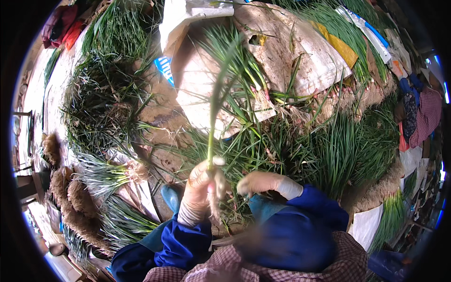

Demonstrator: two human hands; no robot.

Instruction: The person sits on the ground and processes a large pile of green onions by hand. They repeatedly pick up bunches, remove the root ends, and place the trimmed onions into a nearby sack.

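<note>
My left hand [196, 187], in a pale glove, grips a scallion [211, 142] by its lower stem. The leaves point away from me, and the pinkish bulb and pale roots hang below my fingers. To its right, my gloved right hand [269, 182] is bent over loose green leaves, apart from the held scallion. Its fingertips are partly hidden, so whether they hold anything is unclear. Beyond both hands, a small bunch of scallions [249, 67] lies on a dirty white woven sack [282, 46], with its roots towards me.
Trimmed leaves [102, 95] are heaped at left. A rooted scallion bundle [116, 172] lies nearer, beside brown root bundles [81, 197]. Long rows of scallions [345, 151] fill the right side. Another person [422, 109] in a checked garment sits at far right.
</note>
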